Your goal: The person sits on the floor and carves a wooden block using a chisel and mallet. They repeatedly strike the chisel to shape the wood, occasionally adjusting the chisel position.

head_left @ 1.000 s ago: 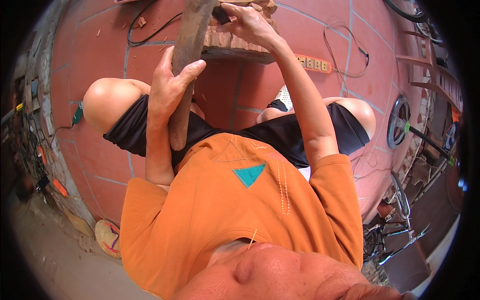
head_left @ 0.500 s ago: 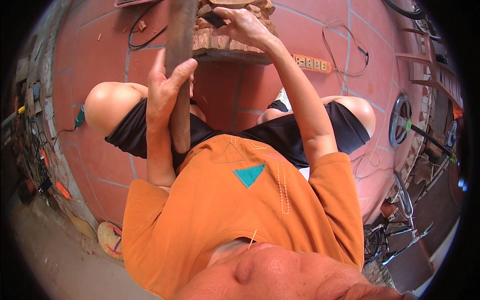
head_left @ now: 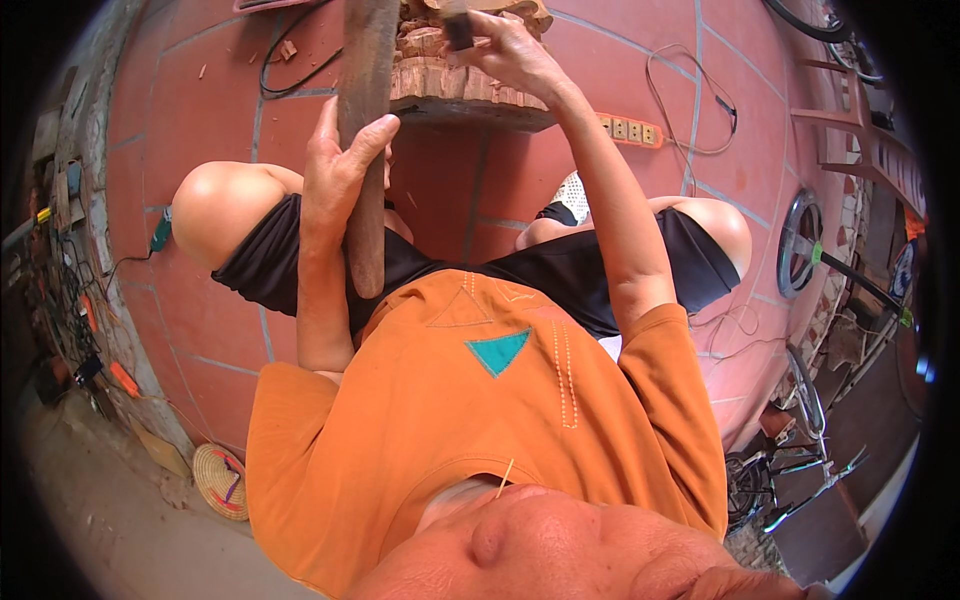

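My left hand [head_left: 335,175] is closed round a long, worn wooden bar [head_left: 364,80], its thumb lying across the near part. The bar runs lengthwise from above my lap to the top edge, where its far end is cut off. Beyond my legs, a block of carved reddish-brown wood [head_left: 465,85] sits on the floor, partly covered by the bar. Over that carving my right hand [head_left: 515,62] is closed on a small dark block [head_left: 458,30], gripped at the fingertips. Whether the dark block touches the carving, I cannot tell.
An orange power strip [head_left: 632,130] lies right of the carving, near a looped thin cord [head_left: 735,120]. A black cable [head_left: 268,75] and wood chips lie at the far left. A plastic chair [head_left: 860,115] and a wheel-like ring [head_left: 800,243] stand at the right.
My right hand has shifted slightly right with the dark block, which has turned from slanted to more upright. My left hand and the wooden bar have moved a little to the right.
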{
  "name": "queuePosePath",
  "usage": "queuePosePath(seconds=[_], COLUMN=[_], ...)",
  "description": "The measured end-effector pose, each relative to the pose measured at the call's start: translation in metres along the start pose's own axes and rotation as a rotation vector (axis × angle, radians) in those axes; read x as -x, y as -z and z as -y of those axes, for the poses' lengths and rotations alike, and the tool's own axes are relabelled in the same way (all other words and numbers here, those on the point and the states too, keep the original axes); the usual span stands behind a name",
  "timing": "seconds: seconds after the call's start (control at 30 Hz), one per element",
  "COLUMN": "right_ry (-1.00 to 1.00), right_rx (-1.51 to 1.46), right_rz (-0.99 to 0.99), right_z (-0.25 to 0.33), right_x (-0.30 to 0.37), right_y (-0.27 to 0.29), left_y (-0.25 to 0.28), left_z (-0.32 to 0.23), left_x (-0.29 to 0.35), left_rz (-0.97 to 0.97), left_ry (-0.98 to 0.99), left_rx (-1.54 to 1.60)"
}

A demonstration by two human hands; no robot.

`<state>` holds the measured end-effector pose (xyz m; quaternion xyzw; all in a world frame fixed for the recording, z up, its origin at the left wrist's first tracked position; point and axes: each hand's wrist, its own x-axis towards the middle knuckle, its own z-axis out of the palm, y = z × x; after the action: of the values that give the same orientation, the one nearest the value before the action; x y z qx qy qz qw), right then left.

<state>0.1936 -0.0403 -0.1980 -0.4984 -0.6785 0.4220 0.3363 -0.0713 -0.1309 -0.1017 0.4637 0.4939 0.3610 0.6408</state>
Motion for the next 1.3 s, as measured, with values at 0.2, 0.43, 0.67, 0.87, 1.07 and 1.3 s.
queuePosePath(seconds=[0.2, 0.43, 0.67, 0.87, 1.07, 1.3], right_ry=[-0.061, 0.002, 0.001, 0.017, -0.063, -0.104], right_rx=[-0.103, -0.022, 0.124, 0.235, 0.130, -0.152], right_rz=[-0.039, -0.061, -0.055, -0.055, -0.046, -0.327], right_z=[0.002, 0.014, 0.018, 0.021, 0.021, 0.008], right_x=[0.010, 0.012, 0.010, 0.008, 0.012, 0.042], right_y=[0.005, -0.002, -0.006, -0.011, -0.005, -0.021], left_y=[0.005, -0.003, -0.012, -0.010, -0.007, 0.017], left_z=[-0.001, -0.006, -0.011, 0.004, -0.024, -0.107], left_x=[0.002, 0.005, 0.011, 0.001, 0.013, -0.020], left_rz=[-0.046, -0.008, -0.036, 0.023, 0.044, 0.172], left_ry=[-0.054, -0.068, -0.108, -0.182, -0.109, -0.583], left_rx=[0.050, -0.041, -0.065, -0.480, -0.211, -0.601])
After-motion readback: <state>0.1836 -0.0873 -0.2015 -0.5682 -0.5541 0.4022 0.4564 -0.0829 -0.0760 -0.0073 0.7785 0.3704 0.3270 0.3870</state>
